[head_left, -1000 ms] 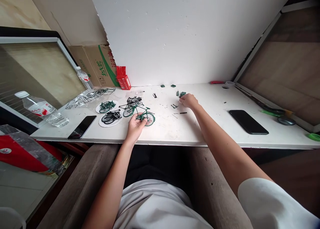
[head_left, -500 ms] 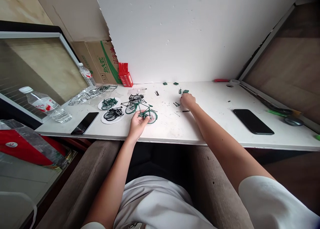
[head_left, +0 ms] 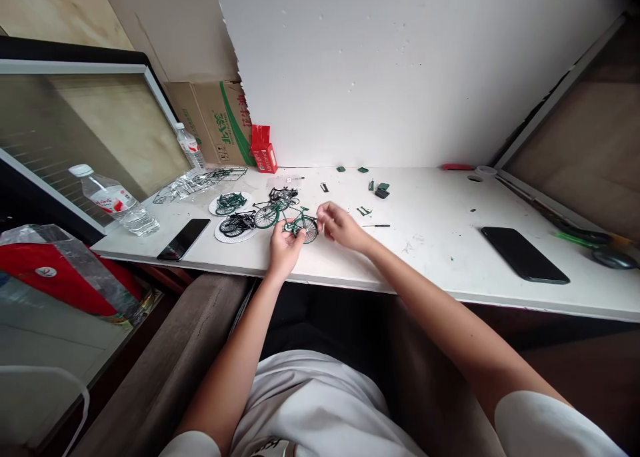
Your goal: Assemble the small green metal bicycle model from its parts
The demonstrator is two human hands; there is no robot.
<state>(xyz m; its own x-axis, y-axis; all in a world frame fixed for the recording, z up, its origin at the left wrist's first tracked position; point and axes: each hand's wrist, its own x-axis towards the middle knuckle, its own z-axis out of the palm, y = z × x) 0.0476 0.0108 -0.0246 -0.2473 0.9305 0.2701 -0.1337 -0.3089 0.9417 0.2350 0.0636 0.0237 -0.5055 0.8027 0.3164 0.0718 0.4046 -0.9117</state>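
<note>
A green model bicycle [head_left: 306, 225] is held upright in my left hand [head_left: 286, 247], whose fingers are closed on its lower frame near the rear wheel. My right hand [head_left: 340, 225] is just right of that wheel, fingers drawn together in a pinch; whatever they hold is too small to make out. Behind and left of the bicycle are dark model parts [head_left: 284, 196]. Two white plates carry small model bicycles, green ones [head_left: 231, 202] on one and black ones [head_left: 237, 224] on the other.
Small green pieces [head_left: 383, 186], dark green parts [head_left: 364, 211] and a thin dark tool [head_left: 376, 226] lie right of the hands. Phones lie at left [head_left: 184, 240] and right [head_left: 524, 254]. A bottle [head_left: 120, 200] leans at left, near a red box [head_left: 263, 150].
My right hand has moved left and nearer, from the small green pieces at the back to beside the bicycle's wheel. The view has shifted slightly. My left hand still holds the bicycle.
</note>
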